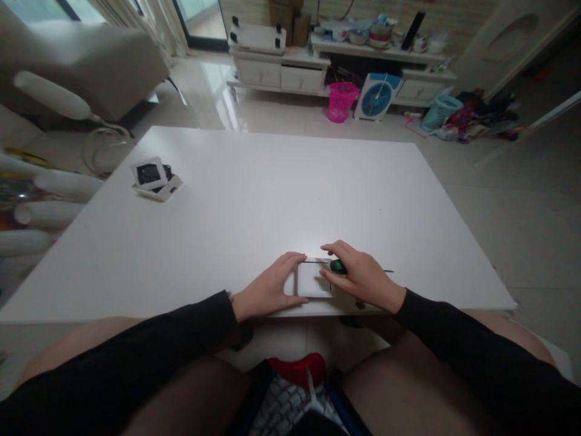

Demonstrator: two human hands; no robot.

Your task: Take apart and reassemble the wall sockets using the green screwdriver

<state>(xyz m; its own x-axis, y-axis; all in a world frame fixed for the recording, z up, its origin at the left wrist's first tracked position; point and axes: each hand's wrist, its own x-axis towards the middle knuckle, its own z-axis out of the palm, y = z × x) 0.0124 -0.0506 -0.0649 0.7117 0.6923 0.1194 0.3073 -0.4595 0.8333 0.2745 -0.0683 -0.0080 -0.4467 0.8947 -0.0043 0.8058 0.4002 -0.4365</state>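
A small white square plate [312,280], perhaps a wall-switch panel, lies near the front edge of the white table [254,200]. My left hand [272,287] rests on the plate's left side, fingers curled over its edge. My right hand [361,275] lies over the plate's right edge, touching it with the fingertips. Under the right palm sits a screwdriver with a green and black handle [338,266]; its thin shaft sticks out to the right. Both arms wear black sleeves.
An open white box with a black item [157,180] sits at the table's left. Beyond the table stand a pink basket [341,101], a blue-and-white fan [376,97], a teal basket [439,111] and a white cabinet [281,72]. A sofa is at left.
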